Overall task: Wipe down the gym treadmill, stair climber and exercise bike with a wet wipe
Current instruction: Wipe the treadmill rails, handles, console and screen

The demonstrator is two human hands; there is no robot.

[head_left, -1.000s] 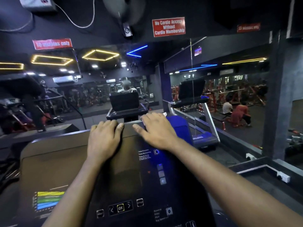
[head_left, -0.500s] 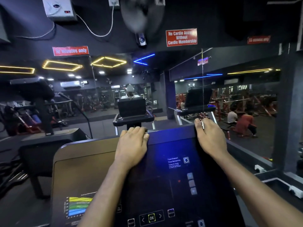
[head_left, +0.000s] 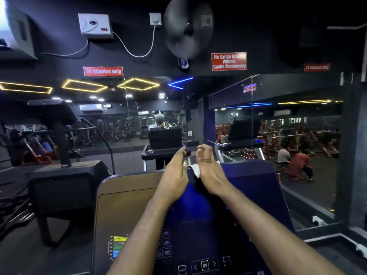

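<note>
The machine's dark console (head_left: pixel 248 195) fills the lower middle of the head view, lit blue, with an OK keypad (head_left: pixel 205 265) near the bottom edge. Both my hands are raised just above its top edge, close together. My right hand (head_left: pixel 208 171) has its fingers curled and holds a crumpled white wet wipe (head_left: pixel 195 170) against the palm. My left hand (head_left: pixel 174 171) is beside it with fingers mostly straight, its thumb tip near the wipe. Whether the left hand touches the wipe I cannot tell.
A mirror wall (head_left: pixel 297 126) stands right behind the console and reflects the gym. Another machine's black console (head_left: pixel 59 187) sits to the left. A wall fan (head_left: pixel 187 26) hangs overhead. A ledge with a white socket (head_left: pixel 317 220) runs along the right.
Both hands have lifted off the console's top edge and come together in the middle. The right hand has moved left, and the white wipe now shows in it.
</note>
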